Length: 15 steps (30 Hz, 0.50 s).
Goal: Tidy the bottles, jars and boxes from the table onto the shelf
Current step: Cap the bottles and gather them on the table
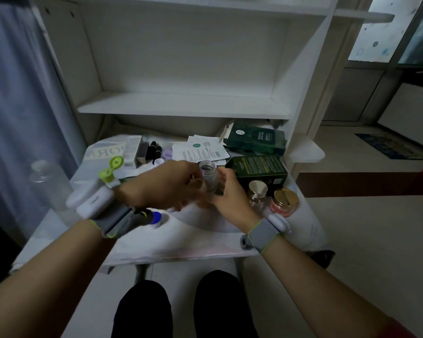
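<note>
Both hands meet on a small clear bottle (208, 173) held upright just above the middle of the table (205, 236), its mouth uncapped. The right hand (230, 195) has its fingers curled round the lower body from the right, and the left hand (164, 185) closes thumb and fingers on the opposite side, though motion blur smears its fingertips. Both wrists wear grey bands with white pods. On the white-covered table, just right of the hands, stand two gold-lidded jars (285, 198) in front of a dark green box (260, 170); a second green box (254, 140) lies farther back beside loose paper leaflets (202, 152). To the left are a bottle with a green flip cap (111, 170) standing open, a tall clear bottle (47, 184) at the edge, a white box (132, 152) and some dark tubes (154, 148). Behind the table rises a white shelf (181, 107) — its boards are bare. Pale floor tiles and a dark mat (388, 145) lie to the right.
</note>
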Each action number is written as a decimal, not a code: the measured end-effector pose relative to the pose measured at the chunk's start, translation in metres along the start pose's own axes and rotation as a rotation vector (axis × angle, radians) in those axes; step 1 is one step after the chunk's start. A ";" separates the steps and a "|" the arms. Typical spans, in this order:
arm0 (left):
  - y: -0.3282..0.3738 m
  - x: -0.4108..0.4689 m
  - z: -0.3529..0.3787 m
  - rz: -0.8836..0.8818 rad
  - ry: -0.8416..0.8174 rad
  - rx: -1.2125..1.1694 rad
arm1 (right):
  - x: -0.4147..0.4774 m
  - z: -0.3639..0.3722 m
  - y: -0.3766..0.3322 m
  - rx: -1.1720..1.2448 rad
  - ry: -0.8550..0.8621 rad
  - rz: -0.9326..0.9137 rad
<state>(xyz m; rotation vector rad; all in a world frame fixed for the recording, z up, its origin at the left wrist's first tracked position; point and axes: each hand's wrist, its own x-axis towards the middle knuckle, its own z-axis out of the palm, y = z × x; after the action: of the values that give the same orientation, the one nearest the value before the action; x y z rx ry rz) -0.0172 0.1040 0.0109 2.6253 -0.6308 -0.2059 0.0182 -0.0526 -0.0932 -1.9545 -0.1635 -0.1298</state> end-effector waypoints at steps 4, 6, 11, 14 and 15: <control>-0.002 0.003 -0.012 0.016 0.122 0.023 | 0.003 0.002 -0.003 -0.003 -0.002 0.019; -0.001 0.004 -0.016 0.009 0.120 -0.001 | 0.004 0.002 -0.005 -0.009 -0.009 0.019; 0.002 0.011 -0.025 -0.007 0.162 0.024 | 0.005 -0.003 -0.015 -0.029 -0.023 -0.016; 0.004 0.015 -0.030 -0.013 0.187 0.030 | 0.002 -0.009 -0.021 -0.072 0.006 -0.092; 0.004 0.017 -0.032 -0.012 0.191 0.040 | 0.001 -0.011 -0.024 -0.095 0.020 -0.119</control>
<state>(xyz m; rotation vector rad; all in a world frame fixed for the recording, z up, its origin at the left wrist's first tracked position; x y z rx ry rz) 0.0036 0.1046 0.0407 2.6462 -0.5584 0.0546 0.0150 -0.0534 -0.0672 -2.0372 -0.2650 -0.2386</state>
